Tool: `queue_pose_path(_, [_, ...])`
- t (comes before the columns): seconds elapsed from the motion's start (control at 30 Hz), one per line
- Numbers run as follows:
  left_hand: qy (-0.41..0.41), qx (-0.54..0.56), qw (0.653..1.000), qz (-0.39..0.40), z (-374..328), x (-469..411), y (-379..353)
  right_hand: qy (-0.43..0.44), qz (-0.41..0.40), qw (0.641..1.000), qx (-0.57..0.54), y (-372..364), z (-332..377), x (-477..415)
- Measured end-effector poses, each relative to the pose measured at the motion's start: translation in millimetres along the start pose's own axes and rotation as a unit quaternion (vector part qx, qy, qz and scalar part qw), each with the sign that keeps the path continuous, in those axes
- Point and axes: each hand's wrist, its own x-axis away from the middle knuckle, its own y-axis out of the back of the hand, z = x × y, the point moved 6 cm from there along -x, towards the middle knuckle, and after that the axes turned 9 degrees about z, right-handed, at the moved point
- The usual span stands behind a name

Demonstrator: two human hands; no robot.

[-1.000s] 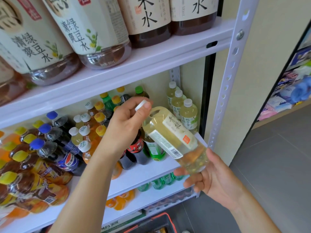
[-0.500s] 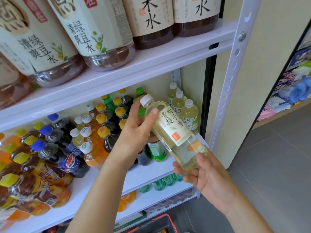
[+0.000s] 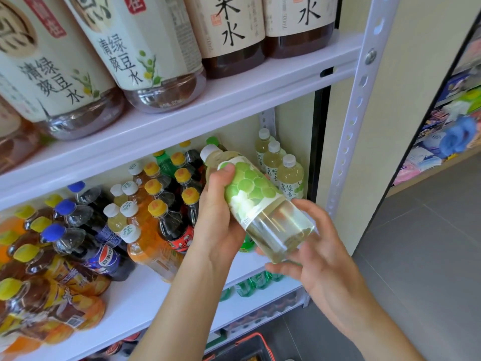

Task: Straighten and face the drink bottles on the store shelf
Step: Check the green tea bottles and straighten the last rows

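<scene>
Holds one pale-green drink bottle (image 3: 260, 204) in the air in front of the middle shelf (image 3: 145, 303), clear of the board, tilted with the white cap up to the left and the base down to the right. Wraps the left hand (image 3: 216, 225) round the labelled upper half, thumb pressed on the green grape print, the other fingers curled behind and mostly hidden. Cups the base with the right hand (image 3: 322, 259), fingers (image 3: 278, 269) curled under the bottom edge, thumb lying over the clear lower part. Turns the grape side of the label toward the camera. At the back right of the same shelf, near the white slotted post (image 3: 356, 113): three matching bottles (image 3: 289, 178), upright in a line. To the left: orange drinks with yellow caps (image 3: 153, 187) and blue-capped cola bottles (image 3: 99, 246), crowded together and leaning. On the upper shelf (image 3: 234, 100): large tea bottles (image 3: 145, 48).
</scene>
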Motion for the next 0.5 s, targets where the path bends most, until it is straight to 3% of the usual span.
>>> queue_pose_path(0.07, [0.033, 0.011, 0.999, 0.04, 3.6, -1.7, -3.5, -0.098, 0.01, 0.982, -0.162, -8.4, -9.9, -1.9])
queue_pose_path(0.17, [0.076, -0.029, 0.995, 0.065, 6.8, -0.9, -9.7, -0.09, 0.013, 0.98, -0.179, -12.3, -10.9, -1.2])
queue_pose_path(0.27, [0.03, -0.16, 0.985, 0.051, -6.8, -5.7, -8.0, -0.026, -0.032, 0.996, -0.082, -7.7, -5.5, -0.5])
queue_pose_path(0.37, [-0.027, -0.295, 0.952, 0.069, -17.6, -1.3, -13.4, 0.026, -0.118, 0.99, 0.07, 2.9, 1.9, 2.0])
queue_pose_path(0.43, [-0.035, -0.297, 0.951, 0.073, -11.5, 2.1, -18.4, 0.067, -0.162, 0.967, 0.187, 5.3, 9.0, 4.4])
queue_pose_path(0.5, [-0.052, -0.25, 0.965, 0.063, -3.8, 3.5, -24.0, 0.095, -0.19, 0.912, 0.351, 3.2, 14.8, 5.7])
